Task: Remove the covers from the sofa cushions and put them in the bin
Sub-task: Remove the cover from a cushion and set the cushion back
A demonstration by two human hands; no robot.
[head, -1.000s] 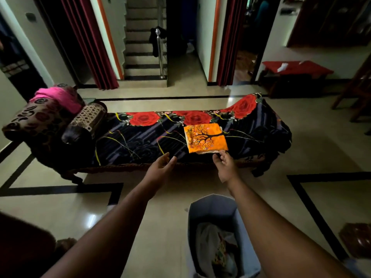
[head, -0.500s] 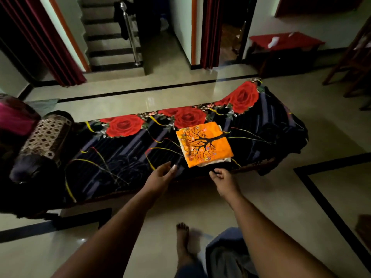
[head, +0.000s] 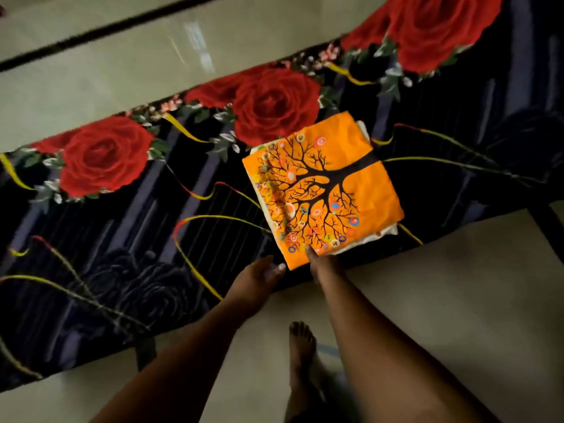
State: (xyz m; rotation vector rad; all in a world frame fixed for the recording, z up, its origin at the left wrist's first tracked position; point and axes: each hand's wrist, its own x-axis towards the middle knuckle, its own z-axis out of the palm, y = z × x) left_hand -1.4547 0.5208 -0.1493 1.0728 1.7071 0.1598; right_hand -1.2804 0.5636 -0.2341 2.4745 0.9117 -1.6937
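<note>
An orange cushion (head: 323, 190) with a black tree print lies flat on the sofa (head: 128, 245), which wears a dark cloth with red roses. White padding (head: 387, 232) peeks out at the cushion's right edge. My right hand (head: 323, 265) is at the cushion's near edge, its thumb on top of the orange cover and its fingers hidden beneath. Just left of that corner my left hand (head: 259, 277) is held with relaxed fingers; its fingertips almost reach the cover. Only a pale blue sliver of the bin (head: 328, 351) shows, beside my right forearm.
My bare foot (head: 300, 349) stands on the beige tiled floor (head: 457, 285) just in front of the sofa. A dark sofa leg (head: 146, 352) comes down at the lower left, another (head: 546, 227) at the right. Beyond the sofa lies more glossy floor.
I have stepped closer and look further down; the bin has slid almost out of view. Both hands moved forward to the cushion, and my right hand has taken its near edge.
</note>
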